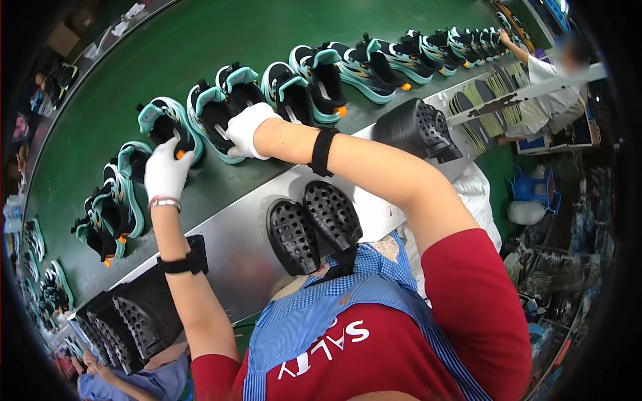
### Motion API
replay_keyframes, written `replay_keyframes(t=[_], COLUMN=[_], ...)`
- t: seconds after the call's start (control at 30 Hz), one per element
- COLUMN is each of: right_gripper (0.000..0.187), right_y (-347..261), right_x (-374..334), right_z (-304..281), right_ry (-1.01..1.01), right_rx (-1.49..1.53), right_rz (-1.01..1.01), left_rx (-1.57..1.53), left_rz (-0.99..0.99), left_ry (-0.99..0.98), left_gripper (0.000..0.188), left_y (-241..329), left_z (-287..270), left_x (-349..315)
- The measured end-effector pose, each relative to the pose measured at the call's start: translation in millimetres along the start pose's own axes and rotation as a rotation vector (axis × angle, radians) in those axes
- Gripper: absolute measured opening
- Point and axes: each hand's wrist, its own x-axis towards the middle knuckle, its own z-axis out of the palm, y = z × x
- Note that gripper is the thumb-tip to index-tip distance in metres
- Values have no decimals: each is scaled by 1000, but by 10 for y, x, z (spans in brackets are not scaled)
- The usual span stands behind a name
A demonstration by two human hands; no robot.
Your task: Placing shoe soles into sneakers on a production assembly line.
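Observation:
My left hand [166, 174], in a white glove, has its fingertips closed on the near part of a black and teal sneaker [188, 127]. My right hand [249, 130], gloved too, reaches across to the left, its fingers pressed on the side of the neighbouring sneaker [208, 110]. What the fingertips hold inside the shoes is partly hidden. Just beyond my right hand stands another sneaker [241, 81] with a teal collar. More of the same sneakers [289, 83] line up rightward, with orange tabs at their near ends.
The shoes stand on a green belt [221, 37] behind a metal ledge [234, 260]. Black perforated blocks [292, 235] lie at my front; others [137, 321] sit left, and one [418, 130] right. Insoles [481, 107] lie farther right. A co-worker [552, 87] reaches to the belt.

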Motion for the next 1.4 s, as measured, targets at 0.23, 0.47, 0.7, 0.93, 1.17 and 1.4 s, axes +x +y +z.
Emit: replay_keyframes(t=[0.23,0.47,0.7,0.93,1.17,1.4], right_gripper=[33,40,23,36,30,30], right_y=[636,916,1628,1772,1869,1528], right_x=[-275,-965,-3096,-3655,-3648,-3968], right_z=[3,-77,54,1192,1333,764], right_ry=[55,280,680,767,864,1060], right_rx=[-72,1,10,216,143,214], right_rz=[155,175,507,466,388,447], left_rx=[-250,-421,-522,-360,-116,-217], left_rz=[-44,32,-206,-43,142,109], left_ry=[-385,-535,-653,-445,-268,17], left_gripper=[28,19,20,41,55,48], left_y=[557,983,767,632,812,878], left_z=[184,400,386,496,155,-296], left_x=[37,-146,-51,-100,-337,-441])
